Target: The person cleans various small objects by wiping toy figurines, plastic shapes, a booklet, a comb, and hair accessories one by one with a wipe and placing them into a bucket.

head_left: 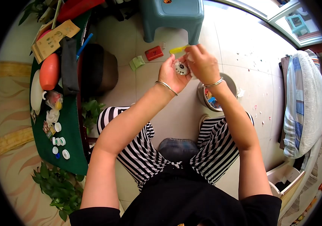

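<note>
My left hand (174, 73) is turned palm up in front of me, its fingers curled around a small round white disc (181, 68) with a dark centre and dark dots along its edge. Close against it, my right hand (204, 64) is closed on a crumpled white piece (191, 67) that looks like tissue; the fingers hide much of it. A yellow strip-like thing (178, 49) shows just beyond my fingertips, and I cannot tell whether the right hand touches it. Below my right wrist stands a round bin (203, 98) with colourful litter inside.
On the floor lie a red box (154, 53) and a green-white packet (136, 63). A blue-green stool (174, 19) stands ahead. At left, a green-covered table (70, 160) bears white caps (57, 127) and an orange bottle (49, 71). Paper scraps (255, 109) dot the floor at right.
</note>
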`<state>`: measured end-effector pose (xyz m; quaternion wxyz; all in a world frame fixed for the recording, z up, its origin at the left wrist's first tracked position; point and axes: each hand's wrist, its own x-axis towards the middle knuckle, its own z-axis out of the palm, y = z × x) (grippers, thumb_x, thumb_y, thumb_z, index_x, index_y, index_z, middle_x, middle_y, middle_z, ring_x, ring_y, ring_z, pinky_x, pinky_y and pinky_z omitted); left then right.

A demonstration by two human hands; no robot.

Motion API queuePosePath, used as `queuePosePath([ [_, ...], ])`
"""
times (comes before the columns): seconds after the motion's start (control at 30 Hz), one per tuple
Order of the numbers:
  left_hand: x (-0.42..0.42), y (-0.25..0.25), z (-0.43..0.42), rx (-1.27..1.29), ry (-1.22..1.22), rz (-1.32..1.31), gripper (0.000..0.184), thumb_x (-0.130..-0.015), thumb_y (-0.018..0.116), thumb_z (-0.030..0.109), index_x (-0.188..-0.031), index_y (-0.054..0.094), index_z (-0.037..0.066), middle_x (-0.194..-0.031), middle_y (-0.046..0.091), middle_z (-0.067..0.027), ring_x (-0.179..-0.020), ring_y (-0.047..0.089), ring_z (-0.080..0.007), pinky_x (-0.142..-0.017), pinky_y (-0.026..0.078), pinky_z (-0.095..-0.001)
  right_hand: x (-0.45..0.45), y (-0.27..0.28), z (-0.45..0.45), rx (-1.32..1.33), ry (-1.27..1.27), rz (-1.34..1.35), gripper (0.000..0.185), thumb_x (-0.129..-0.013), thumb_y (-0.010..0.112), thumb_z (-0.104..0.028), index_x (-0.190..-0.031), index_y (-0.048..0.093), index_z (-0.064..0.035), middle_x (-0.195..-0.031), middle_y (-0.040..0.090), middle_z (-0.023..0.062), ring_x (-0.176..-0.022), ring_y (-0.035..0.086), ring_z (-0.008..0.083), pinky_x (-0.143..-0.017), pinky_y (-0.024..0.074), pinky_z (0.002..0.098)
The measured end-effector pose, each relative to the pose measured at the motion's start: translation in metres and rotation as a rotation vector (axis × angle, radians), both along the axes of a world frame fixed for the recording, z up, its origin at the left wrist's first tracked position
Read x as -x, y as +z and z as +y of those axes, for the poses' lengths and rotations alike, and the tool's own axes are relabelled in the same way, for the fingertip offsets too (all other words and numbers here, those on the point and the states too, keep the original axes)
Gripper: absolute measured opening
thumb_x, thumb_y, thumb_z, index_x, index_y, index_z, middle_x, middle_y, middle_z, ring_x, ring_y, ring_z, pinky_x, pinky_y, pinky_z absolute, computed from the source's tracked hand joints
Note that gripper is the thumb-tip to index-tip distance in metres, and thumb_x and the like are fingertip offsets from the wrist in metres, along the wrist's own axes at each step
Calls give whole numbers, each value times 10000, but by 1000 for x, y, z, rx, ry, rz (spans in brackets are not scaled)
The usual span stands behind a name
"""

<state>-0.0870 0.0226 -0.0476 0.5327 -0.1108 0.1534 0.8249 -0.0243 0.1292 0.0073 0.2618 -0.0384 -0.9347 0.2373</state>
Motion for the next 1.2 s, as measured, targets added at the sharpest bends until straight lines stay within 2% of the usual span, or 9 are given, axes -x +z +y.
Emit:
queuePosePath([
  [0.2,4,-6,1,79,38,62,367,-932,300,377,-1066,476,84,-1012,534,-25,-1029,468,-162,-912,371,-342,5,-28,-15,-245,16,61,176,-720,617,-51,-880,561,-98,-838,578,69,-669,597,273,-553,498,344],
  [0.27,4,-8,3,16,10,43,369,-932,301,387,-1061,473,87,-1020,540,-16,-1034,470,-156,-926,369,-344,6,-12,-2,-39,27,187,156,-741,619,-73,-883,561,-102,-807,577,73,-652,599,276,-540,494,351],
  [0.5,7,10,-3,117,-6,122,461,-933,257,429,-1060,500,59,-1015,549,-36,-1013,485,-176,-924,373,-367,2,-31,-9,-184,45,120,149,-726,632,-76,-851,554,-97,-845,580,61,-659,598,286,-544,496,345],
  [0.57,5,15,1,100,34,49,474,-940,247,419,-1023,513,36,-979,553,-55,-979,500,-179,-928,376,-374,2,-19,12,-2,121,177,127,-759,629,-95,-866,562,-88,-860,590,69,-680,601,300,-557,497,344],
  [0.73,6,26,-3,42,53,56,444,-938,279,386,-996,501,5,-944,546,-84,-925,514,-187,-914,405,-386,1,-44,25,393,66,70,111,-834,604,-109,-870,597,-4,-756,644,66,-697,587,84,-621,472,229],
  [0.83,8,20,-3,64,31,78,330,-916,362,287,-1026,486,2,-990,543,-118,-956,522,-232,-917,413,-397,-2,-32,29,813,-12,-139,196,-801,637,-144,-959,580,-43,-801,641,46,-699,591,111,-604,472,258],
  [0.97,-3,26,0,159,-12,140,243,-843,433,122,-1048,461,-7,-1048,536,-162,-977,532,-279,-907,431,-400,-19,-21,33,1091,61,-138,199,-798,667,-172,-875,559,-23,-748,634,51,-655,574,84,-575,467,224],
  [1.1,-15,11,12,204,-99,269,274,-812,433,43,-1079,423,-17,-1084,516,-199,-990,538,-292,-876,466,-386,-51,-5,37,1234,70,-169,157,-809,647,-128,-864,548,-19,-780,629,62,-675,581,89,-585,470,216],
  [1.2,-34,0,20,225,-190,351,286,-828,410,-8,-1113,407,-34,-1081,516,-203,-988,550,-284,-903,473,-379,-70,-18,54,1042,-37,-216,144,-827,629,-146,-883,578,-23,-766,610,38,-695,570,88,-607,469,221],
])
